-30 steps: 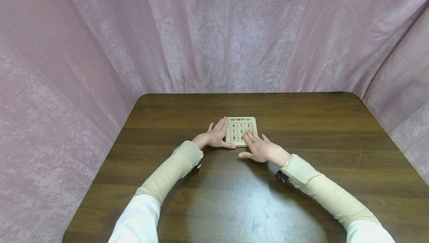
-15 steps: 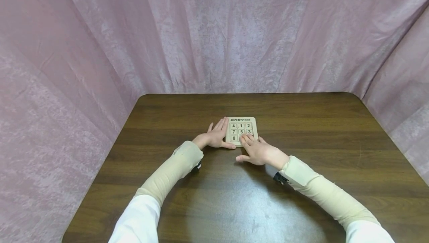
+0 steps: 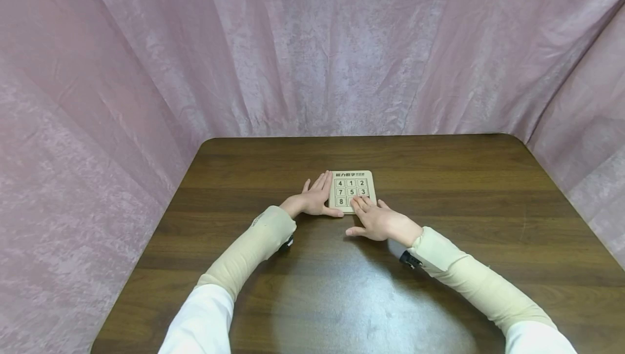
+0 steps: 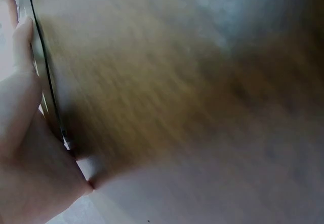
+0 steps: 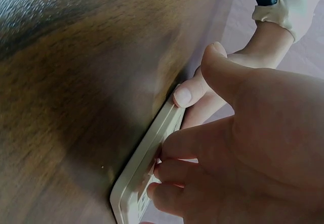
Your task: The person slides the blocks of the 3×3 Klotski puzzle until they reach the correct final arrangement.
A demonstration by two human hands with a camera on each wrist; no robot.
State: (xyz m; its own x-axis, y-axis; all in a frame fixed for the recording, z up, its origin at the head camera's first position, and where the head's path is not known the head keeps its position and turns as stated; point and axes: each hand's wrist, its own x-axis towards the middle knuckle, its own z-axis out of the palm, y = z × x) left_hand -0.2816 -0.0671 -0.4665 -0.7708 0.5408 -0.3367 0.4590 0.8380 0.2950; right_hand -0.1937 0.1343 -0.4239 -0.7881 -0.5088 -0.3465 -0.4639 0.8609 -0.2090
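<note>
A pale number slide puzzle (image 3: 369, 180) lies flat on the brown table, printed characters along its far edge. Numbered tiles 4, 1, 2, then 7, 5, 3, then 8 show in rows. My left hand (image 3: 314, 200) rests along the puzzle's left side with straight fingers, its thumb at the near left corner. My right hand (image 3: 380, 221) reaches over the near right part; its fingertips touch the bottom row and hide what lies there. In the right wrist view the right hand's slightly bent fingers (image 5: 174, 173) meet the puzzle's face, thumb held apart.
The wooden table (image 3: 439, 169) surrounds the puzzle on all sides. Pink curtains (image 3: 342, 50) hang behind the table and at both sides. A black wrist device (image 3: 410, 259) sits under the right sleeve.
My right fingertips have moved from the 3 tile down and left to the bottom row, then slightly right. The 3 now shows; the 6 is covered. My left hand stays put.
</note>
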